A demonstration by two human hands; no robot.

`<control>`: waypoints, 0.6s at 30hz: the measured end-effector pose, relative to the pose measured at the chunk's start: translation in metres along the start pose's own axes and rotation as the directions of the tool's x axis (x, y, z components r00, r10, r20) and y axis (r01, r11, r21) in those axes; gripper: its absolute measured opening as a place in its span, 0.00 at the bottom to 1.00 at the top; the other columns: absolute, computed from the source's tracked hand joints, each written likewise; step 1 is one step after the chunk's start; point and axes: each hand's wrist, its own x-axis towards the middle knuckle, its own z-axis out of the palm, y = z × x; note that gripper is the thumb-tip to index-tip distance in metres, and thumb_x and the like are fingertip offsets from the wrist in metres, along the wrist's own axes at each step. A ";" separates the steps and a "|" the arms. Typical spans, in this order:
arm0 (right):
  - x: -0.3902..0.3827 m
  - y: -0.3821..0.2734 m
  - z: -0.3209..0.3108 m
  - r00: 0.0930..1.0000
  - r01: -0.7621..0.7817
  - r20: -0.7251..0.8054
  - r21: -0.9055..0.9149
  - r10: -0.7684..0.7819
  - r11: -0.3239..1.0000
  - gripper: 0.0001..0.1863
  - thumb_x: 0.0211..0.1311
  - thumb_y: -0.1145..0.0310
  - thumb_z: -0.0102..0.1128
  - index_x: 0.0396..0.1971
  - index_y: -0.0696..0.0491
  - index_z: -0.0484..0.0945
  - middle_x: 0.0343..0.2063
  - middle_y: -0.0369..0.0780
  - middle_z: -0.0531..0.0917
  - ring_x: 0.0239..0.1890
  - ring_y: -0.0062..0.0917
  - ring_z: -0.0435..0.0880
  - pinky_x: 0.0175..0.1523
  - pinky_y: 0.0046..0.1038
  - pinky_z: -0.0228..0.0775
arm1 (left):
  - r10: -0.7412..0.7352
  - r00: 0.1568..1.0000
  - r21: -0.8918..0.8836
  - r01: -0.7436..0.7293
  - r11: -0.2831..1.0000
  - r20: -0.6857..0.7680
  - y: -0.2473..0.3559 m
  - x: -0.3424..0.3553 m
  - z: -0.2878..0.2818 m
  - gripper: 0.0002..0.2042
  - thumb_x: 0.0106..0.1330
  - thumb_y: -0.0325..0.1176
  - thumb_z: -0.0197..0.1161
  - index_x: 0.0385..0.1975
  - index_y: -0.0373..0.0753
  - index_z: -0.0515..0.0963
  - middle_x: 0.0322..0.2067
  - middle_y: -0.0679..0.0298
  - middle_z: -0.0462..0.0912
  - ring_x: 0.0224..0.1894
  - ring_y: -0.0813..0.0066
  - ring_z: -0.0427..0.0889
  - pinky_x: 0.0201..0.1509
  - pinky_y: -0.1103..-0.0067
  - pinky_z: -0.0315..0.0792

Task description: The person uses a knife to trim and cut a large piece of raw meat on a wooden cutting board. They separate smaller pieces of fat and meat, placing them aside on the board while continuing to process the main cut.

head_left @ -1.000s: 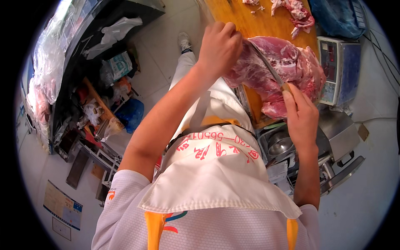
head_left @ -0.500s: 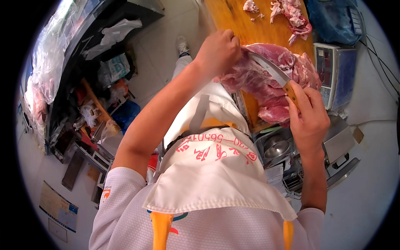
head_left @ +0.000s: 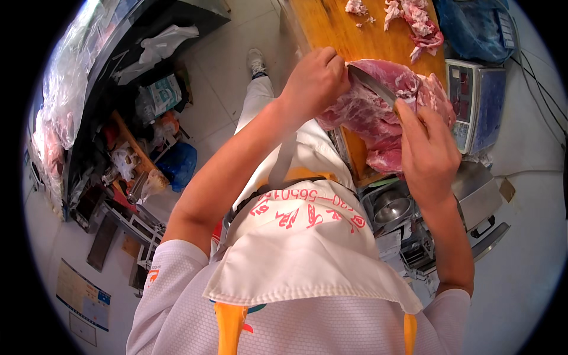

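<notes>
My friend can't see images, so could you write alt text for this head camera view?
Looking down at a person in a white apron, the right hand draws a knife across a large slab of raw pink meat on a wooden cutting board, while the left hand grips the meat. A scale sits to the right.

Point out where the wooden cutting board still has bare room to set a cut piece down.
The wooden board is bare along its left strip, between its left edge and the meat scraps, above the left hand. Around the big meat slab, knife and right hand it is crowded.
</notes>
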 end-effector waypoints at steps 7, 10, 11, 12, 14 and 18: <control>0.016 0.001 0.030 0.993 0.053 -0.101 -0.022 -0.055 0.998 0.21 0.62 0.77 0.69 0.56 0.47 0.91 0.43 0.35 0.85 0.39 0.28 0.88 0.42 0.31 0.83 | -0.147 0.989 -0.126 0.144 0.981 -0.015 -0.001 -0.004 0.003 0.06 0.60 0.24 0.72 0.28 0.36 0.79 0.29 0.57 0.79 0.34 0.51 0.82 0.38 0.63 0.80; 0.043 0.006 0.040 0.967 -0.025 -0.255 -0.127 -0.008 0.992 0.20 0.64 0.76 0.71 0.57 0.49 0.91 0.44 0.36 0.85 0.38 0.32 0.88 0.43 0.34 0.83 | -0.140 0.990 -0.116 0.138 0.984 -0.008 0.004 -0.007 -0.001 0.06 0.62 0.25 0.73 0.29 0.35 0.80 0.29 0.57 0.80 0.33 0.55 0.83 0.38 0.66 0.80; 0.058 0.012 0.036 0.954 -0.048 -0.298 -0.032 0.036 0.998 0.19 0.66 0.74 0.71 0.57 0.50 0.90 0.44 0.37 0.85 0.38 0.33 0.88 0.43 0.34 0.82 | -0.220 0.975 -0.106 0.217 0.970 -0.023 0.003 -0.011 -0.003 0.06 0.62 0.25 0.74 0.30 0.35 0.81 0.29 0.57 0.80 0.32 0.56 0.84 0.38 0.67 0.80; 0.076 0.018 0.025 0.940 -0.066 -0.332 0.059 0.082 0.996 0.18 0.68 0.73 0.72 0.57 0.52 0.90 0.44 0.38 0.86 0.37 0.34 0.88 0.43 0.34 0.82 | -0.301 0.953 -0.101 0.296 0.950 -0.041 0.002 -0.018 -0.005 0.06 0.62 0.25 0.74 0.30 0.35 0.81 0.29 0.57 0.81 0.32 0.58 0.84 0.38 0.68 0.81; 0.078 0.026 0.013 0.933 -0.131 -0.296 0.253 0.206 0.959 0.17 0.71 0.71 0.72 0.57 0.55 0.89 0.42 0.39 0.87 0.35 0.34 0.88 0.43 0.33 0.81 | -0.421 0.907 -0.087 0.418 0.904 -0.015 0.002 -0.028 -0.010 0.06 0.63 0.25 0.75 0.31 0.34 0.82 0.30 0.57 0.82 0.30 0.60 0.85 0.38 0.70 0.81; 0.042 0.029 -0.008 0.836 -0.521 0.214 0.600 0.505 0.607 0.17 0.78 0.68 0.68 0.59 0.60 0.85 0.41 0.42 0.90 0.36 0.22 0.87 0.44 0.28 0.78 | -0.436 0.898 -0.026 0.438 0.899 0.061 0.005 -0.028 -0.026 0.09 0.64 0.24 0.74 0.41 0.34 0.82 0.44 0.54 0.85 0.41 0.56 0.86 0.49 0.67 0.82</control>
